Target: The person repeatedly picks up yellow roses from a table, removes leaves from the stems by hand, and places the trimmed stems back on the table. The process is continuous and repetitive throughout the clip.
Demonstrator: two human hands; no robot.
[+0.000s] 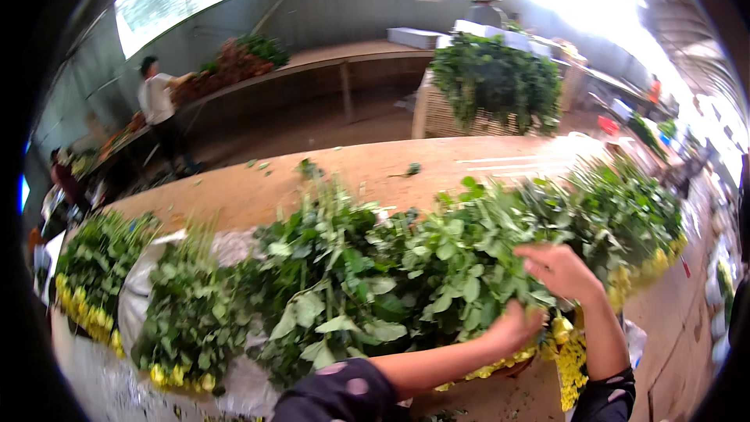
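Bunches of leafy green stems with yellow roses lie in a row across the table. Beside the right-hand part of the leafy stems (461,254), my left hand (517,327) is curled closed low against the foliage; what its fingers hold, if anything, is hidden. A yellow rose (562,330) shows just right of that hand. Above it, my right hand (561,270) reaches left over the leaves, its fingers partly stretched and apart, with nothing visible in them. Yellow blooms (573,363) hang beneath my right forearm.
The wooden table (336,162) carries loose leaves along its far side. More yellow-flowered bunches (94,312) lie at the left, near clear plastic wrapping (139,289). Beyond stand a rack of greenery (496,78) and a long bench (336,53); a person (158,101) works at the left.
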